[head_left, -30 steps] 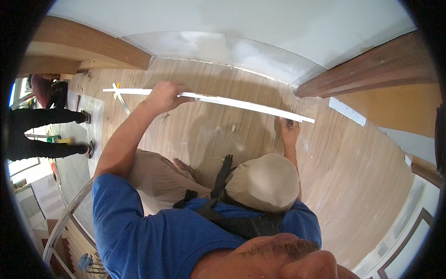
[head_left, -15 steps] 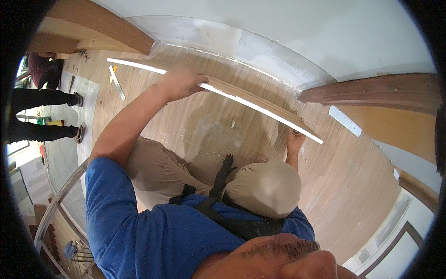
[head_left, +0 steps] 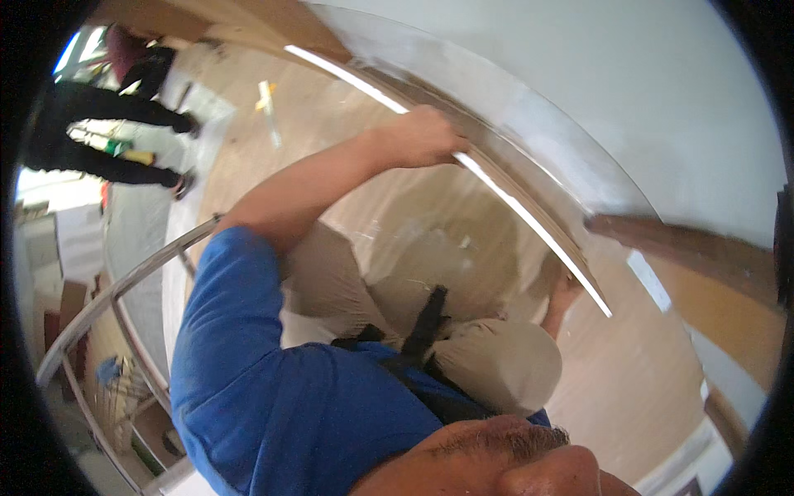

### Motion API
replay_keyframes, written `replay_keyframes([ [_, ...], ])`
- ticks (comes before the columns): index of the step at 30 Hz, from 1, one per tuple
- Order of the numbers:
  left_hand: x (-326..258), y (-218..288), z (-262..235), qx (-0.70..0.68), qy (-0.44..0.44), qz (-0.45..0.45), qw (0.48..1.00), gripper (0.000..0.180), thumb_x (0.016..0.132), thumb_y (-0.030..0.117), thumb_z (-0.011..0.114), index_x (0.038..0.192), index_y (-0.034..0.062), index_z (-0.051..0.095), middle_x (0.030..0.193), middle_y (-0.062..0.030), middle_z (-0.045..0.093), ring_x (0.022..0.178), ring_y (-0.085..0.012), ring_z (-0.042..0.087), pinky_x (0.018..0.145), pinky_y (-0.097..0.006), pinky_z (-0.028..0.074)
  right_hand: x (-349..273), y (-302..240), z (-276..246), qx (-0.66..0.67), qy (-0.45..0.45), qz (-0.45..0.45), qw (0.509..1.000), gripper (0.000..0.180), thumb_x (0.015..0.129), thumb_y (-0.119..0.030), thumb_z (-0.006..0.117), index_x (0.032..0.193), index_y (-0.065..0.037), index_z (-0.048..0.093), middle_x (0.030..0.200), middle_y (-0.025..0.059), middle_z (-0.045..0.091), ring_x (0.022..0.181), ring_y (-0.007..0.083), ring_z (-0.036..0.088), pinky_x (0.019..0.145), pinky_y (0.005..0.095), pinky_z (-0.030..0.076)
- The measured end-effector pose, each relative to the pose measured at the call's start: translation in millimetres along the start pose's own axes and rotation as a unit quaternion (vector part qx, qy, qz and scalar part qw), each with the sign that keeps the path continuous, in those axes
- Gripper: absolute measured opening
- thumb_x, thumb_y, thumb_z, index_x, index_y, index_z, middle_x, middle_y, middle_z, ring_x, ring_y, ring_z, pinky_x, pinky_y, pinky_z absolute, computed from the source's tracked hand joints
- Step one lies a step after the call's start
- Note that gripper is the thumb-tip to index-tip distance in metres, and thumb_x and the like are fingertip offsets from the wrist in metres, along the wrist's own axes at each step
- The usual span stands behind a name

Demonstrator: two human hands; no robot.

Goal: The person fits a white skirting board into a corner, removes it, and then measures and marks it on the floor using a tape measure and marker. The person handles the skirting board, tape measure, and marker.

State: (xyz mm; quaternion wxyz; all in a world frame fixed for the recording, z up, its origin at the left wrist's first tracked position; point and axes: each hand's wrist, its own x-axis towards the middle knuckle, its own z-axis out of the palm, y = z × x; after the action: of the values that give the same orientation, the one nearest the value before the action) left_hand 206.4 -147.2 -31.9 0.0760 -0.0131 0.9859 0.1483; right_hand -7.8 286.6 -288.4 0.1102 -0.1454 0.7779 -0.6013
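A long thin panel [head_left: 529,211] with a bright white edge and a brown side is held on edge, slanting along the base of the wall. My left hand [head_left: 426,136] reaches over its upper middle, with the fingers wrapped round the edge. Lower down, near the panel's other end, my right hand [head_left: 565,285] grips it from beneath; the panel hides most of those fingers. Between the panel and my bent knees lies the wood-grain floor [head_left: 422,240], with small pale scraps and dust on it.
The white wall [head_left: 595,91] rises just beyond the panel, with wooden trim [head_left: 281,29] at its left and a wooden frame [head_left: 678,240] at its right. A pale strip [head_left: 269,120] lies on the floor. A metal railing [head_left: 124,289] and a standing person's dark trousers [head_left: 116,136] are at left.
My view has turned, so the scene sits tilted. The panel has come closer to the wall base, and the floor gap behind it is narrower. Both hands keep their hold.
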Motion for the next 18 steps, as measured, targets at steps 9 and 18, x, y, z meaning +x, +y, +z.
replay_keyframes([
  [9,-3.9,-2.1,-3.9,0.015,0.040,-0.001,0.999,0.023,0.082,0.025,0.072,0.099,0.0096,0.067,0.093,-0.0098,0.068,0.090,-0.0328,0.067,0.075,-0.047,0.054,5.0,-2.2,6.8,0.024,-0.030,-0.029,0.999,0.037,0.091,-0.005,0.072,0.125,0.006,0.062,0.123,0.0150,0.066,0.112,0.0218,0.062,0.097,0.0365,0.050],
  [18,-1.9,8.1,-12.7,0.037,0.026,-0.057,0.997,0.030,0.085,0.026,0.072,0.112,0.0131,0.070,0.102,-0.0118,0.071,0.094,-0.0359,0.066,0.078,-0.048,0.053,8.6,-4.1,15.8,-0.098,-0.039,-0.048,0.993,0.046,0.094,-0.011,0.069,0.134,0.005,0.054,0.130,0.0160,0.061,0.119,0.0232,0.059,0.100,0.0352,0.049],
])
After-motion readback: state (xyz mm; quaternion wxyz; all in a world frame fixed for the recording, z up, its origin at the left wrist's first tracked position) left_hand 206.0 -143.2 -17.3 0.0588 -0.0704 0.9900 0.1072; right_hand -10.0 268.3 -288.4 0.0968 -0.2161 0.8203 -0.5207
